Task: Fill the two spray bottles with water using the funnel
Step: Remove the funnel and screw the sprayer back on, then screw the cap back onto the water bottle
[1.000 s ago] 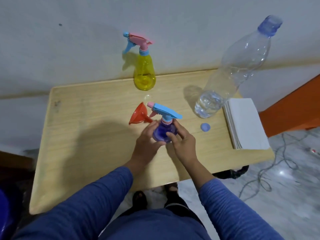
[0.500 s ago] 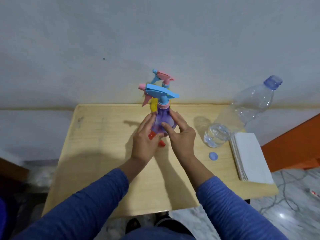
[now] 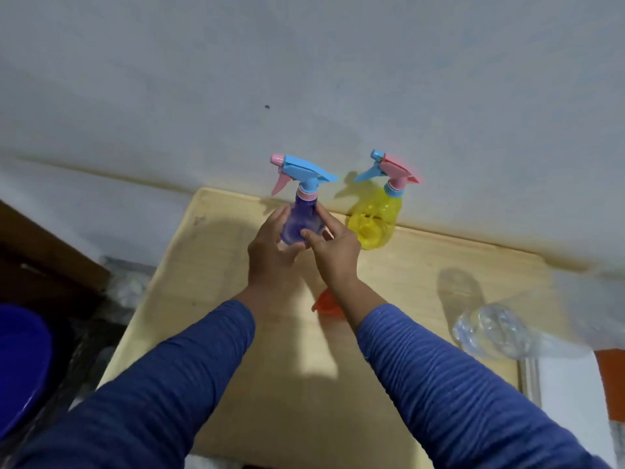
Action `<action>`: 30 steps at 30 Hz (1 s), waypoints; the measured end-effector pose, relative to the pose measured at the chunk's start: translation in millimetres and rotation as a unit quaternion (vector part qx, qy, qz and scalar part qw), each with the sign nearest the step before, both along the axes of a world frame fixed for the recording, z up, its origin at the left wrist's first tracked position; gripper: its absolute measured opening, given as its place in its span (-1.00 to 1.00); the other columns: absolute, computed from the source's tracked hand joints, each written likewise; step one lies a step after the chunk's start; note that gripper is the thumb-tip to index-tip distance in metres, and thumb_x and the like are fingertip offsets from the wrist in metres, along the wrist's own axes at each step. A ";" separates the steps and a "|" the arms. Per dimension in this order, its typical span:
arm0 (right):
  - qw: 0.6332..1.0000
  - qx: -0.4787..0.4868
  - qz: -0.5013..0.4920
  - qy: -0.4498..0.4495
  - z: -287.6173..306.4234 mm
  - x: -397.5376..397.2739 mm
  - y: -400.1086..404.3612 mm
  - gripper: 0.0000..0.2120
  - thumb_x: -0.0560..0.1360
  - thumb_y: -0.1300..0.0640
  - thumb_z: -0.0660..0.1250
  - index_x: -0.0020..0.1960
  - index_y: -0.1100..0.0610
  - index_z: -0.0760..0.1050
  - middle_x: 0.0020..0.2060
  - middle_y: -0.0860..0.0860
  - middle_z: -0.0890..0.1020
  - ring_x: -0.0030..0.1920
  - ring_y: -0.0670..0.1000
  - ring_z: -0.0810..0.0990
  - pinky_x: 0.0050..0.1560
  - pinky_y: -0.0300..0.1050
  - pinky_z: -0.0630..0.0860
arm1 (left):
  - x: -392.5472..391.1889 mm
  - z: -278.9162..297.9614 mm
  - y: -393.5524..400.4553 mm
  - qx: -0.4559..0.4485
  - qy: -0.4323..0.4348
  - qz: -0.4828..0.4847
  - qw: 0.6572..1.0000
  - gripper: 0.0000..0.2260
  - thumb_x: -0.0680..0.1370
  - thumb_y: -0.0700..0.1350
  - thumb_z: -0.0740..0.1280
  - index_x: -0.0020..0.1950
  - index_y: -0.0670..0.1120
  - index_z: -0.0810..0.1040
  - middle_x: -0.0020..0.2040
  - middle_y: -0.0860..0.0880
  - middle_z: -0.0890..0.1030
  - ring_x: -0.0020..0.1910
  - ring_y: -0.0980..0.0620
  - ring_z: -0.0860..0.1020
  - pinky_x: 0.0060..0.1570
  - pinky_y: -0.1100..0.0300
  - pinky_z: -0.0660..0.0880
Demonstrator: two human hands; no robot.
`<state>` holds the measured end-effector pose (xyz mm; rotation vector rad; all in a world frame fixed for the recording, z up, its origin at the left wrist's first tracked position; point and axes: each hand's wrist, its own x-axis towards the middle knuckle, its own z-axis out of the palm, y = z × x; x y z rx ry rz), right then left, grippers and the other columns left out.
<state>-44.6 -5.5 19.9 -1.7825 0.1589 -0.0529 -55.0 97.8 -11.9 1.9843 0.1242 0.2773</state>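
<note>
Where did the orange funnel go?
In the head view, the orange funnel lies on the wooden table, mostly hidden under the right hand's forearm, nearer than the yellow spray bottle.

The funnel lay mostly hidden behind the right forearm, only an orange edge showing. The water bottle, right of the funnel, was smeared by blur, its upper part lost against the wall. Right of that bottle, the white paper stack ran off the frame's edge. The purple bottle's base was covered by the left hand and right hand. Far left of the funnel, a blue tub was cut off.
</note>
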 end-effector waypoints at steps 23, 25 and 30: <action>0.994 -0.075 0.068 0.044 -42.4 68.4 3.7 -0.50 0.42 0.36 0.36 0.29 0.00 0.49 0.19 0.00 0.60 0.08 -0.17 0.50 0.09 -0.59 0.35 | 52.7 -41.5 6.1 -0.059 0.058 0.050 0.995 -0.49 0.40 -0.09 0.48 0.30 0.11 0.42 0.17 0.13 0.56 0.12 0.16 0.54 0.09 0.38 0.48; 0.988 -0.114 0.094 0.034 -41.8 69.6 -0.5 -0.50 0.45 0.35 0.34 0.33 0.01 0.45 0.21 0.01 0.58 0.12 -0.12 0.51 0.02 -0.63 0.30 | 53.0 -40.7 7.3 -0.058 0.055 0.042 0.996 -0.47 0.39 -0.08 0.49 0.31 0.09 0.40 0.19 0.11 0.55 0.13 0.15 0.53 0.08 0.41 0.47; 0.955 -0.233 0.182 -0.009 -36.9 69.2 -9.9 -0.48 0.49 0.26 0.31 0.42 0.04 0.32 0.32 0.02 0.50 0.29 0.03 0.48 0.15 -0.45 0.24 | 51.8 -30.5 8.8 -0.051 0.066 0.028 0.996 -0.51 0.41 -0.09 0.47 0.29 0.07 0.40 0.14 0.15 0.51 0.09 0.16 0.49 -0.11 0.63 0.35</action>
